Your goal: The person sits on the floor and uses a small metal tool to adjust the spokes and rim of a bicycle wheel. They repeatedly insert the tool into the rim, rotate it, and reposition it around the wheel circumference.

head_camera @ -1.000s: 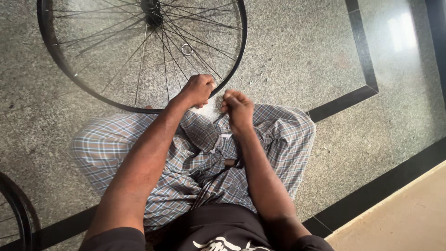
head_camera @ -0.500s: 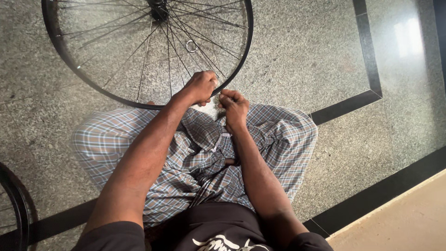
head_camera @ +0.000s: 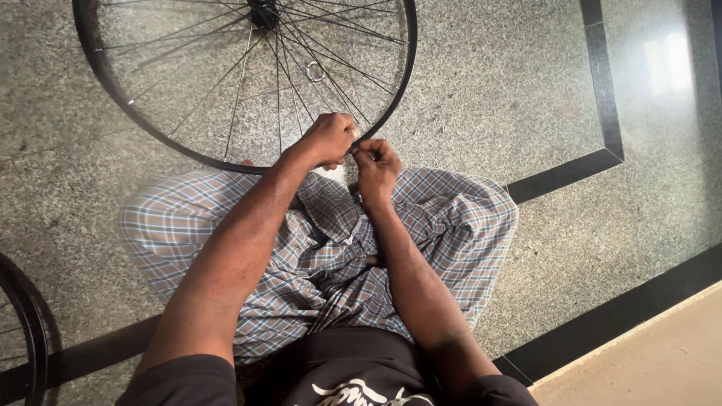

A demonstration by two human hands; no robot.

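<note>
Fingers first: those of the left hand are curled tight together in a near fist against the lower edge of the bicycle wheel, and they seem to close on the rim or a spoke end there, though the knuckles hide exactly what they pinch. The right hand sits just beside it, touching or nearly so, its fingertips bunched and pressed together at the same spot on the rim; whether they nip a small part or only the rim edge cannot be told.

The wheel lies on the speckled stone floor in front of the seated person, its near arc at the knees, its hub at the top edge of the view. A small metal ring hangs among the spokes. It looks light and stiff at the rim, while the thin spokes would likely flex and could bend if gripped hard, so the rim is the safer place to take hold.

Both forearms run down over a checked cloth wrapped across the lap. Dark inlaid strips cross the floor, and part of a second wheel shows at the lower left
</note>
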